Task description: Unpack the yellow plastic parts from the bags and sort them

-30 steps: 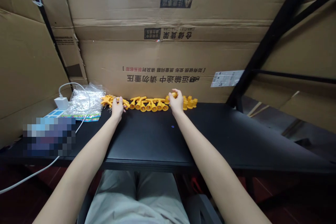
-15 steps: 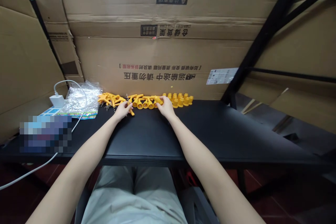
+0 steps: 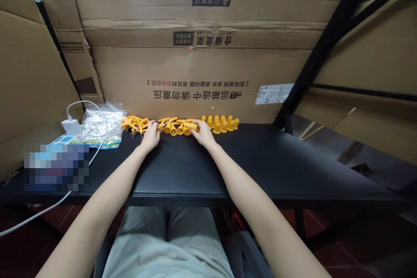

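Observation:
My left hand [image 3: 150, 136] is closed, with a yellow plastic stick piece [image 3: 160, 127] at its fingertips, mostly hidden by the fingers. In my right hand [image 3: 204, 134] the fingers pinch a yellow plastic cup-shaped piece [image 3: 191, 126], which lies sideways and points towards the left hand. Between the hands stands a row of yellow flared pieces [image 3: 173, 130] with their round mouths facing me, and sticks show behind them. Left of my left hand lies a heap of yellow branched pieces [image 3: 135, 122] with thin metal springs. Several upright yellow cup-shaped pieces [image 3: 224, 126] stand beyond my right hand.
A clear plastic bag [image 3: 100, 124] lies at the left of the black table [image 3: 182, 173]. Near it are a white charger [image 3: 71, 127] with a cable and a blurred-out flat object [image 3: 56, 167]. A cardboard sheet [image 3: 202, 65] walls off the back; a black frame post [image 3: 312, 56] rises right.
My left hand has turned, and the stick that hung below its fingers is now mostly hidden. The cup-shaped piece in my right hand has tipped more level and moved slightly left.

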A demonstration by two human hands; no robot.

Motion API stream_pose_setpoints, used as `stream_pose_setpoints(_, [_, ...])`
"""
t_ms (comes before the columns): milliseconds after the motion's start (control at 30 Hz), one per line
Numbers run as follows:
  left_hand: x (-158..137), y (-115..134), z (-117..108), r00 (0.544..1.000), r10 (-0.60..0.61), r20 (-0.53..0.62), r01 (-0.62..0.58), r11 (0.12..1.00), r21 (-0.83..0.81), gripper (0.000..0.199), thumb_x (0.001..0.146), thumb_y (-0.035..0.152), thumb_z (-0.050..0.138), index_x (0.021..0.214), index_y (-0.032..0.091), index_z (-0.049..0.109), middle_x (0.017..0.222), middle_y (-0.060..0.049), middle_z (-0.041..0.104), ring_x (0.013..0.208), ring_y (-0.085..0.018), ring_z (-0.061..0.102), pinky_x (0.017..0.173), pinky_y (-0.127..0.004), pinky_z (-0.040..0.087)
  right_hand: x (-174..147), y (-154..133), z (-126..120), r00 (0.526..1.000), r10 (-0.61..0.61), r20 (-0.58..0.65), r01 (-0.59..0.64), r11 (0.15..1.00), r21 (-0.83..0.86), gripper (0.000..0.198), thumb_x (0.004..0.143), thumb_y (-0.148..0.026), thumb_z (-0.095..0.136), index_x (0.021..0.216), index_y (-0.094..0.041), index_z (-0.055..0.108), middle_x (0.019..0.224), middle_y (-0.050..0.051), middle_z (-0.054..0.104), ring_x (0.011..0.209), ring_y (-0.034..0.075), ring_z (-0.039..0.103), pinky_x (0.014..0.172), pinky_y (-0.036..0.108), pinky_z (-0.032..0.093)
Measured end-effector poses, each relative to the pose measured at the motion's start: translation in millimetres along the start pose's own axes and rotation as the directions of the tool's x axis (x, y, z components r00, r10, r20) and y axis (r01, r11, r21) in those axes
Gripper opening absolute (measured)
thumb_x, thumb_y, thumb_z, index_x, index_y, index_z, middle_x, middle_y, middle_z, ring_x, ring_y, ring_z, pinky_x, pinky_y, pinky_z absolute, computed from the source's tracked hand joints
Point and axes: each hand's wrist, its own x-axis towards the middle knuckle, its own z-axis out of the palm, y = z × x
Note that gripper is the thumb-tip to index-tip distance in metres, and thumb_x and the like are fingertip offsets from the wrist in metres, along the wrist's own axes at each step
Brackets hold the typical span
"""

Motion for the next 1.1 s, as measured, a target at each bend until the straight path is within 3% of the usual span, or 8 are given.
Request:
stream_pose_setpoints(133, [-0.2,-7.0,-4.7,1.000,0.024,0.015,-0.025,0.998,0.050,0.015,0.077,0.017,0.059,0.090,0.020,0.055,0.121,-0.011,0.048,0.110,-0.024,0.055,0.097,-0.043,0.046,0.7,0.9,1.7,0.998,-0.053,0.046,0.052,0.998,0.024,0.034,0.072,-0.014,0.063,0.106,-0.016,0.061,0.111,0.012,0.064,0.099,0.023,0.062,0.091,0.042,0.049])
stream_pose_setpoints(300, [0.3,-12.0,-4.1,0.999,-0.004,0.033,0.001,0.995,0.097,0.006,0.078,0.020,0.058,0.084,0.020,0.056,0.104,-0.009,0.052,0.100,-0.023,0.057,0.092,-0.042,0.048,-0.2,1.8,3.1,0.986,-0.118,0.117,0.115,0.993,0.039,0.035,0.070,-0.013,0.065,0.104,-0.016,0.062,0.111,0.012,0.065,0.102,0.023,0.063,0.092,0.043,0.048])
stream_pose_setpoints(567, [1.1,-10.9,-3.9,1.000,0.001,0.020,-0.003,0.995,0.102,0.007,0.077,0.022,0.060,0.083,0.020,0.058,0.101,-0.008,0.054,0.097,-0.022,0.057,0.091,-0.041,0.048,-1.6,-6.8,4.1,0.980,-0.166,0.115,0.161,0.986,0.051,0.034,0.073,-0.018,0.065,0.107,-0.017,0.063,0.110,0.011,0.066,0.102,0.023,0.063,0.092,0.040,0.048])
stream_pose_setpoints(800, [-1.6,2.0,-8.6,0.994,0.059,0.089,-0.066,0.995,0.072,0.020,0.079,0.030,0.062,0.096,0.020,0.061,0.103,-0.009,0.063,0.099,-0.022,0.060,0.090,-0.036,0.048,-4.6,-22.8,2.2,0.973,-0.201,0.115,0.191,0.977,0.093,0.033,0.074,-0.019,0.065,0.107,-0.018,0.064,0.108,0.010,0.067,0.094,0.021,0.064,0.089,0.040,0.050])
stream_pose_setpoints(933, [-4.6,9.3,-13.5,0.988,0.007,0.157,-0.026,0.993,0.119,0.035,0.080,0.040,0.062,0.110,0.022,0.060,0.100,-0.008,0.068,0.097,-0.025,0.062,0.087,-0.036,0.048,-5.5,-30.3,2.2,0.962,-0.251,0.109,0.239,0.964,0.117,0.035,0.075,-0.019,0.064,0.110,-0.018,0.064,0.112,0.011,0.066,0.095,0.022,0.064,0.090,0.042,0.049])
stream_pose_setpoints(1100, [-4.4,10.8,-16.8,0.984,0.056,0.168,-0.076,0.990,0.117,0.042,0.075,0.032,0.067,0.114,0.023,0.057,0.111,-0.008,0.067,0.102,-0.025,0.062,0.090,-0.036,0.048,-6.3,-30.7,2.8,0.973,-0.204,0.106,0.185,0.970,0.160,0.042,0.074,-0.021,0.068,0.116,-0.019,0.062,0.110,0.011,0.066,0.086,0.020,0.065,0.086,0.041,0.052])
